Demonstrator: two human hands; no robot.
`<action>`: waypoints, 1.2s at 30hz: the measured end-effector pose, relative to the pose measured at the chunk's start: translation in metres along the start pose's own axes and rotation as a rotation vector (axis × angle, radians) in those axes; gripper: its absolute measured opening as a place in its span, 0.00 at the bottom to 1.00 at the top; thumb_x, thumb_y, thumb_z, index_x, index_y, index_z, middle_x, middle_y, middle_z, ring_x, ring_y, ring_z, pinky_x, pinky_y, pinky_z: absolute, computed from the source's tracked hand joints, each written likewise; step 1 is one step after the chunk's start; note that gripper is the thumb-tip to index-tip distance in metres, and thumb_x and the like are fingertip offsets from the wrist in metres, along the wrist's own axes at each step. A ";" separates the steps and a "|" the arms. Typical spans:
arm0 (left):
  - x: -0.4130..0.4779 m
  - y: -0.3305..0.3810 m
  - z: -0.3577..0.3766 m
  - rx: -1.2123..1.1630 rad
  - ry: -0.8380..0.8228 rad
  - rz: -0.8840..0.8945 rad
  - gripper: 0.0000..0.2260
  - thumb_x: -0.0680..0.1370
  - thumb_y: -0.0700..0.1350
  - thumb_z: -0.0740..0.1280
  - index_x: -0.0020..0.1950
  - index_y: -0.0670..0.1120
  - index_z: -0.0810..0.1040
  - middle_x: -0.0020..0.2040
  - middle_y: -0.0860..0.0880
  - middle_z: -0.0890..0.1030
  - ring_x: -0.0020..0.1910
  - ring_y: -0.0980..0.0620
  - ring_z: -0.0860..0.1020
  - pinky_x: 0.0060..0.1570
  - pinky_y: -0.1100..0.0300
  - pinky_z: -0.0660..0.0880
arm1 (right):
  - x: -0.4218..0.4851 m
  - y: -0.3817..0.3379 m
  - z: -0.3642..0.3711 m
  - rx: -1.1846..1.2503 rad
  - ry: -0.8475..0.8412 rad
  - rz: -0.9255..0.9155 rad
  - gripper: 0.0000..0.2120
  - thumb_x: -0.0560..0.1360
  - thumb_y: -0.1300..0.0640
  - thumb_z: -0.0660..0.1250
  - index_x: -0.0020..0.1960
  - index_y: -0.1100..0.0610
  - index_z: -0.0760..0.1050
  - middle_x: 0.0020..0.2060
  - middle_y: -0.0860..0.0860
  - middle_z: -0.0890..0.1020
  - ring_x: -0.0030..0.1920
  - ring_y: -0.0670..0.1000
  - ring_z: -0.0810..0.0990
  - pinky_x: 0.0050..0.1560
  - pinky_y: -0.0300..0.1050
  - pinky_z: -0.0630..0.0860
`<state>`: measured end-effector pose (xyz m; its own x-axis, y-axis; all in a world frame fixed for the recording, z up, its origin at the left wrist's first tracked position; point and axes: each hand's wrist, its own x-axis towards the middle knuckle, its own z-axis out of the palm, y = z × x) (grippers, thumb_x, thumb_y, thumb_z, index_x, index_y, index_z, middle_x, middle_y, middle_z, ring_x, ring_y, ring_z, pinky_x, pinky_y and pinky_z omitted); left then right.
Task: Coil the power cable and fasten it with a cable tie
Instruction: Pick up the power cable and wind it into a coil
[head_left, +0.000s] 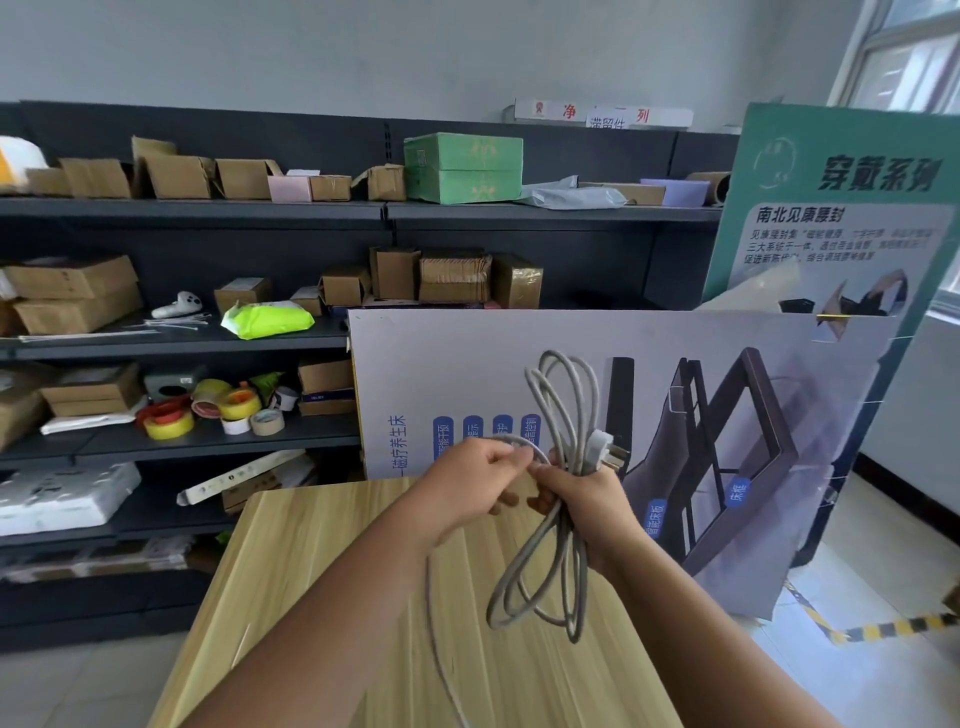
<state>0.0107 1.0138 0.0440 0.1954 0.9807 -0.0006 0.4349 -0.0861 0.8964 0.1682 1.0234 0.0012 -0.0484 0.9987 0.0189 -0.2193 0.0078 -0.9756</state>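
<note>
Coiling is under way: the right hand (584, 499) grips the bundled cable (563, 447) loops above the worktop (311, 571), while the left hand (467, 483) pinches the loose strand beside it. Next, probably gather the trailing slack into another loop.

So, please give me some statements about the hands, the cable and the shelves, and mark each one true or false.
1. The right hand grips the coiled grey cable at its middle. True.
2. The white plug lies flat on the wooden table. False: it sticks up beside the right hand, above the table.
3. The left hand pinches a strand of the cable. True.
4. A cable tie is already closed around the coil. False: none shows on it.
5. Rolls of tape sit on a shelf at the left. True.
</note>
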 end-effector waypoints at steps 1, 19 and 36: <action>-0.003 -0.005 0.000 -0.019 -0.020 0.004 0.12 0.80 0.52 0.63 0.51 0.47 0.84 0.49 0.49 0.85 0.41 0.52 0.85 0.42 0.57 0.81 | 0.001 -0.002 -0.002 0.021 0.027 -0.005 0.09 0.72 0.67 0.71 0.35 0.57 0.78 0.26 0.52 0.75 0.28 0.50 0.74 0.38 0.49 0.76; 0.043 -0.117 0.055 -0.068 0.121 -0.124 0.22 0.82 0.52 0.59 0.75 0.62 0.62 0.69 0.59 0.70 0.71 0.52 0.70 0.65 0.55 0.69 | -0.017 -0.073 -0.015 0.213 -0.218 -0.273 0.08 0.73 0.65 0.66 0.38 0.54 0.72 0.23 0.49 0.70 0.24 0.48 0.70 0.40 0.46 0.80; 0.014 0.020 0.013 -0.803 0.154 0.197 0.16 0.84 0.43 0.54 0.67 0.41 0.76 0.34 0.48 0.68 0.28 0.53 0.67 0.30 0.59 0.66 | -0.012 -0.022 -0.022 -0.177 -0.116 0.025 0.06 0.74 0.58 0.71 0.46 0.61 0.78 0.31 0.56 0.75 0.30 0.51 0.76 0.32 0.43 0.73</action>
<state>0.0333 1.0235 0.0563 0.0550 0.9788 0.1973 -0.3640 -0.1644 0.9168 0.1950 1.0125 0.0175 -0.1661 0.9861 0.0093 -0.0423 0.0023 -0.9991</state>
